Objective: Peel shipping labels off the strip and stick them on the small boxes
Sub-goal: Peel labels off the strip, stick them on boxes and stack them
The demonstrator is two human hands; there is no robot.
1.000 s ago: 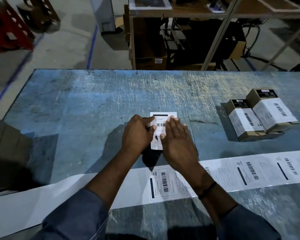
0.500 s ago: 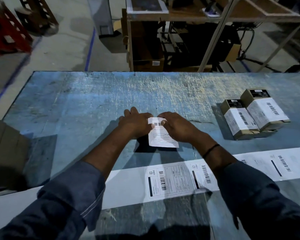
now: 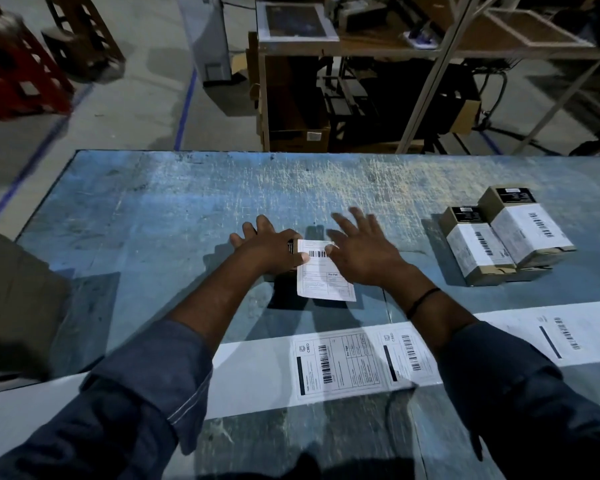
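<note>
The small box [image 3: 290, 247] between your hands is closed, so its contents cannot be seen, and most of it is hidden under the white label [image 3: 323, 275] lying on its top. The brown carton [image 3: 14, 289] well off to the left of your left hand [image 3: 269, 249] shows only its outside. Your left hand lies over the left end of the small box, gripping it, fingers reaching past its far side and the thumb pressed on the label beside the barcode. Your right hand [image 3: 364, 252] is spread wide just right of the box, fingers straight, apart and blurred, holding nothing; only its thumb tip touches the label's upper edge. Both forearms reach forward over the label strip [image 3: 257, 375], which runs across the blue table [image 3: 153, 220] on the near side of your hands. A black band [image 3: 423, 301] circles your right wrist. Count one box under your hands and two labelled boxes, [image 3: 477, 249] and [image 3: 527, 225], touching side by side, well to the right of your right hand. On the strip, three labels show: one whole label [image 3: 336, 367] between your forearms, one [image 3: 409, 355] partly under your right forearm and one [image 3: 565, 337] beyond it to the right.
</note>
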